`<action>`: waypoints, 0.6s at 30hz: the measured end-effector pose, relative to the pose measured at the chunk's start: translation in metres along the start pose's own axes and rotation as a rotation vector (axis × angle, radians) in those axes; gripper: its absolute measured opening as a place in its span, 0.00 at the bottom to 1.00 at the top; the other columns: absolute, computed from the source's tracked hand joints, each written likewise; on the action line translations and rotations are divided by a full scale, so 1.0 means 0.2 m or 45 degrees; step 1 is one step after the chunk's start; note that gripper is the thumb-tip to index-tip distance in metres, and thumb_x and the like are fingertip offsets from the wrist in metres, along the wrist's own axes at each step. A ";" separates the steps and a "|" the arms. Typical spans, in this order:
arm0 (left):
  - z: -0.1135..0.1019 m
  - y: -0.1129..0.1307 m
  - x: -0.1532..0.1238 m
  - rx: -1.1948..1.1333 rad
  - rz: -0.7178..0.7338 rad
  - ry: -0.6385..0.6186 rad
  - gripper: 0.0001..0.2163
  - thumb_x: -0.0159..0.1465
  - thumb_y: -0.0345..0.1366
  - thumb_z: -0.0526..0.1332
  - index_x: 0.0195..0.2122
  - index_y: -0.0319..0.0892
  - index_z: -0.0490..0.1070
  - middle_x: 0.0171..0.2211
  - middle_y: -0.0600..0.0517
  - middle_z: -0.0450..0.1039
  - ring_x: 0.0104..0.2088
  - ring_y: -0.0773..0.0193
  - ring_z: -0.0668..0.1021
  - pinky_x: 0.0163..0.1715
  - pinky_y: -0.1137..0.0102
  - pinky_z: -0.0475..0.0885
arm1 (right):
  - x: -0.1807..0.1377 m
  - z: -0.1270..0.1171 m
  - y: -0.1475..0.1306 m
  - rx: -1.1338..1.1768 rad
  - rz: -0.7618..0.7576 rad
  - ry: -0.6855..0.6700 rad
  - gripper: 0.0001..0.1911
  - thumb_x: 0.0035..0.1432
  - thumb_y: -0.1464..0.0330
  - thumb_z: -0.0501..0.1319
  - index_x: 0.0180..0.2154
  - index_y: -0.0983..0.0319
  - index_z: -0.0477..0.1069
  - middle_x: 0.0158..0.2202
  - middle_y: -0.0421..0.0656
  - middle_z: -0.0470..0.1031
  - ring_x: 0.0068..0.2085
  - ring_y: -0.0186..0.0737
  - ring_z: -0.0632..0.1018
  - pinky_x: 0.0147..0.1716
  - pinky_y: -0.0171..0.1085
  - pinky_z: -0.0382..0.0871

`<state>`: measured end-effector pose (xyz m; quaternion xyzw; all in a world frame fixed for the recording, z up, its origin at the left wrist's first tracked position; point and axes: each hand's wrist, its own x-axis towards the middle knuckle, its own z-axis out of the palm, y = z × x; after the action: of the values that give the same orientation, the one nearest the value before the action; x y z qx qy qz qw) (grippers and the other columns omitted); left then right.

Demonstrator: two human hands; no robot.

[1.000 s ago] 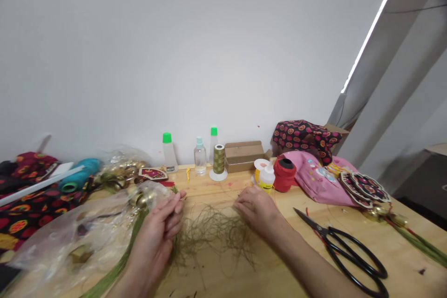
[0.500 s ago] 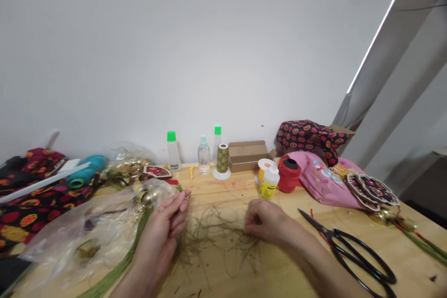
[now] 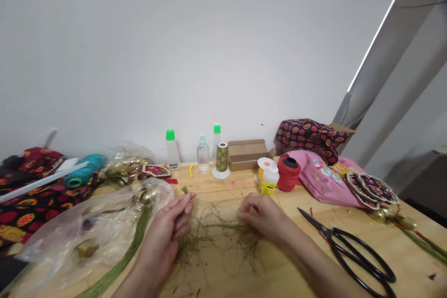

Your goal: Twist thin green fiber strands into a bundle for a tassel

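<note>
My left hand (image 3: 174, 221) is closed on a small bundle of olive-green threads, whose tied or cut end (image 3: 184, 190) sticks up past the thumb and forefinger. From that hand a loose tangle of olive-green threads (image 3: 220, 233) spreads over the wooden table to the right. My right hand (image 3: 258, 212) is at the tangle's right side, fingers curled and pinched on the strands; the exact strands between the fingertips are hard to make out. Beyond my right hand stands a white glue bottle with a yellow label (image 3: 268, 181).
Black-handled scissors (image 3: 349, 247) lie at the right. Plastic bags with gold bells (image 3: 143, 195) and a green tassel (image 3: 122, 265) are at the left. Along the wall stand an olive thread spool (image 3: 221, 158), bottles (image 3: 203, 156), a cardboard box (image 3: 247, 156) and red thread (image 3: 288, 174).
My right hand has shifted slightly left and up, its fingers now raised a little from the tangle. My left hand has moved slightly right, and the thread bundle's end shows more upright.
</note>
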<state>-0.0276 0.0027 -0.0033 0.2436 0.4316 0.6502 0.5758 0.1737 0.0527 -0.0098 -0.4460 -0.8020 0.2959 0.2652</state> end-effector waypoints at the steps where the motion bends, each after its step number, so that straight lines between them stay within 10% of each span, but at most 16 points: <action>1: 0.00 0.00 0.00 -0.004 -0.003 0.000 0.05 0.50 0.31 0.61 0.26 0.35 0.70 0.16 0.60 0.58 0.11 0.82 0.51 0.07 0.84 0.46 | 0.00 -0.02 0.00 0.130 0.043 0.007 0.04 0.45 0.73 0.59 0.21 0.64 0.69 0.21 0.38 0.67 0.24 0.30 0.65 0.23 0.30 0.56; 9: 0.00 0.00 0.01 0.010 -0.016 0.006 0.05 0.49 0.32 0.62 0.26 0.35 0.71 0.15 0.60 0.58 0.11 0.82 0.51 0.07 0.84 0.45 | 0.00 -0.08 -0.05 0.856 0.198 0.000 0.09 0.42 0.65 0.62 0.21 0.65 0.67 0.20 0.37 0.67 0.23 0.29 0.66 0.25 0.30 0.57; 18: 0.10 -0.08 -0.06 0.123 -0.374 -0.079 0.04 0.49 0.32 0.63 0.25 0.35 0.73 0.24 0.48 0.74 0.20 0.73 0.71 0.12 0.83 0.58 | 0.00 0.11 -0.09 0.419 0.017 0.387 0.06 0.48 0.69 0.58 0.22 0.63 0.68 0.18 0.36 0.65 0.20 0.30 0.62 0.20 0.30 0.54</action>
<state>-0.0002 -0.0031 -0.0045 0.2253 0.4753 0.5297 0.6655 0.1494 0.0404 -0.0123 -0.4414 -0.6907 0.3540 0.4503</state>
